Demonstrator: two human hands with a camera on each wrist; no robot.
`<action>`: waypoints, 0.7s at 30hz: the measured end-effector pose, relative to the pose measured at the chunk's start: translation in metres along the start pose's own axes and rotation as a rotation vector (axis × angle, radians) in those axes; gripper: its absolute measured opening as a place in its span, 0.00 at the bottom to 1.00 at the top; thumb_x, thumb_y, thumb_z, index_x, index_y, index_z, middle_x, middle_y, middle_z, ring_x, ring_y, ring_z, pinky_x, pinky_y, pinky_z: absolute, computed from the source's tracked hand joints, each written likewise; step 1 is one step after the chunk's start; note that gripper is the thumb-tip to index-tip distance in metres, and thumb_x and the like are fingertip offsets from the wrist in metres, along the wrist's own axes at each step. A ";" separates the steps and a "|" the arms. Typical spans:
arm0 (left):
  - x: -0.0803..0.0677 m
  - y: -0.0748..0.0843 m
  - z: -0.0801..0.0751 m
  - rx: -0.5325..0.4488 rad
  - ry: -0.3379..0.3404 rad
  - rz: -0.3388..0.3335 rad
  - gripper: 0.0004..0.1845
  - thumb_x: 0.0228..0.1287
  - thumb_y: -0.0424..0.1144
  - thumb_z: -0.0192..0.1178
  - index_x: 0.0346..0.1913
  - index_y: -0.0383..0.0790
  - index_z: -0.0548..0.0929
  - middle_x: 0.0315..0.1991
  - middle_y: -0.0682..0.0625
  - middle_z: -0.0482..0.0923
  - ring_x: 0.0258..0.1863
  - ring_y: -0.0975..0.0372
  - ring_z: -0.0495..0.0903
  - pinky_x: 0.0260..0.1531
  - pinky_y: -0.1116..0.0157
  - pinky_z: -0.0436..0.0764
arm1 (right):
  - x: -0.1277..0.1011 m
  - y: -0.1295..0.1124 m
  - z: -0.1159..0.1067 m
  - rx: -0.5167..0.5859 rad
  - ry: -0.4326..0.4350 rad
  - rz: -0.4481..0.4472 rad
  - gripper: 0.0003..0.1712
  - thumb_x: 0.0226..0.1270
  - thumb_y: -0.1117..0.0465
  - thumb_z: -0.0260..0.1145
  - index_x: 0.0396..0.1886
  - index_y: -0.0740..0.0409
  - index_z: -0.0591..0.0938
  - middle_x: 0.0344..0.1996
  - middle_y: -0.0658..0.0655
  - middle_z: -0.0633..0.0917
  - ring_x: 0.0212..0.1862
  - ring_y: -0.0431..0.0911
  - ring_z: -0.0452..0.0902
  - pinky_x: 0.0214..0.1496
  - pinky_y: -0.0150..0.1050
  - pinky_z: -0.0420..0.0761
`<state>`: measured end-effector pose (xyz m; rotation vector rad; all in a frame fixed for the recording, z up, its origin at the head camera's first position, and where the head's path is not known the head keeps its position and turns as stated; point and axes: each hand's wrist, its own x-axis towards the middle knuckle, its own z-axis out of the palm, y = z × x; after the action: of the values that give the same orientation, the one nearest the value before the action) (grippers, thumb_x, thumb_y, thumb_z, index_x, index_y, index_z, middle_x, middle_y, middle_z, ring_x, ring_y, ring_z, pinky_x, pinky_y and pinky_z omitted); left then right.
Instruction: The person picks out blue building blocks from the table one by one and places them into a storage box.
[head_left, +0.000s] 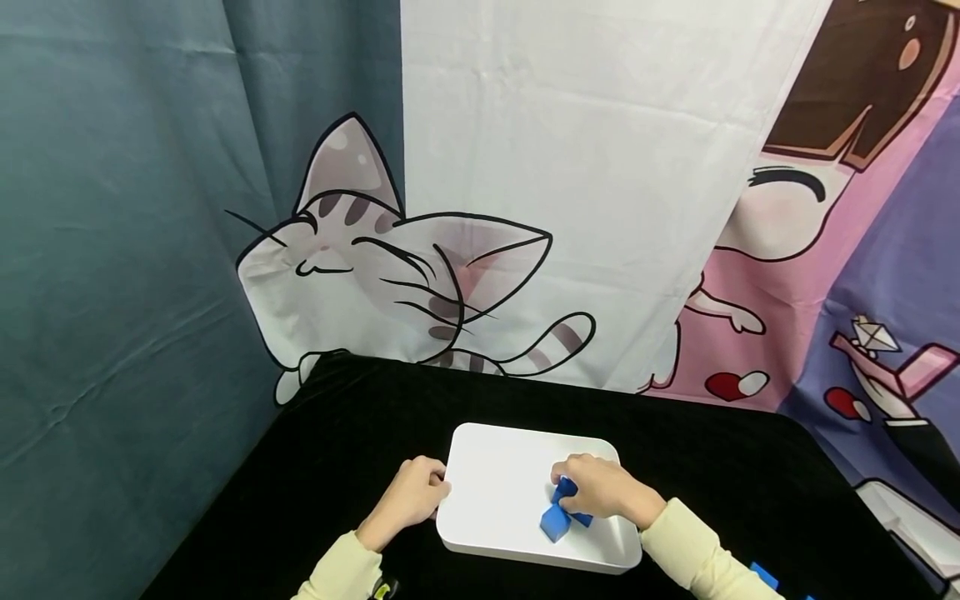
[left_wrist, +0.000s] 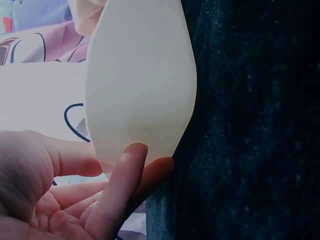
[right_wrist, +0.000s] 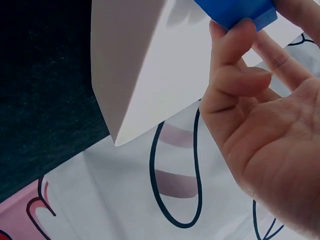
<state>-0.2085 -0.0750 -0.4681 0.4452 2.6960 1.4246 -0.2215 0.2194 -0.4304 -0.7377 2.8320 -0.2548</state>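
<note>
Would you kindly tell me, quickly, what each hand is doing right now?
Left hand: open, fingers touching the left edge of the white tray.
Right hand: closed, pinching a blue block over the tray.

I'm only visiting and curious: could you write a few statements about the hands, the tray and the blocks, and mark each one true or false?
1. The right hand holds a blue block over the white tray. True.
2. The left hand lies flat in the middle of the tray. False: it touches the tray's left edge.
3. The tray rests on a black cloth. True.
4. The blocks in the tray are red. False: they are blue.
5. A cartoon cat is printed on the backdrop. True.
</note>
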 end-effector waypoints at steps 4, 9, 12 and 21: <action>0.000 -0.001 0.000 0.005 0.003 0.003 0.07 0.55 0.28 0.54 0.33 0.29 0.81 0.20 0.48 0.79 0.15 0.65 0.77 0.13 0.72 0.77 | -0.001 0.000 0.000 0.005 -0.002 0.001 0.13 0.52 0.55 0.69 0.38 0.50 0.80 0.28 0.44 0.74 0.28 0.39 0.67 0.28 0.36 0.72; 0.002 -0.002 0.000 0.007 0.006 0.010 0.06 0.55 0.28 0.54 0.33 0.29 0.81 0.19 0.49 0.79 0.15 0.66 0.77 0.13 0.73 0.77 | -0.003 0.002 0.000 -0.006 0.009 0.008 0.13 0.52 0.54 0.69 0.37 0.47 0.79 0.27 0.44 0.73 0.27 0.39 0.67 0.26 0.35 0.71; 0.003 -0.003 -0.001 0.008 0.007 0.010 0.06 0.55 0.28 0.54 0.32 0.30 0.81 0.19 0.49 0.78 0.15 0.66 0.77 0.13 0.73 0.77 | -0.004 0.003 -0.001 -0.011 0.021 0.008 0.13 0.52 0.54 0.69 0.39 0.48 0.80 0.28 0.45 0.74 0.27 0.39 0.67 0.25 0.34 0.71; 0.001 -0.003 0.000 -0.002 0.001 0.007 0.07 0.55 0.28 0.53 0.33 0.30 0.81 0.19 0.50 0.78 0.15 0.66 0.77 0.13 0.73 0.77 | -0.013 0.002 -0.012 0.007 0.056 0.052 0.14 0.54 0.54 0.68 0.41 0.50 0.80 0.31 0.48 0.77 0.27 0.39 0.69 0.23 0.33 0.71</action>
<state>-0.2101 -0.0767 -0.4705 0.4540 2.6956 1.4297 -0.2144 0.2283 -0.4173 -0.6643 2.8973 -0.2814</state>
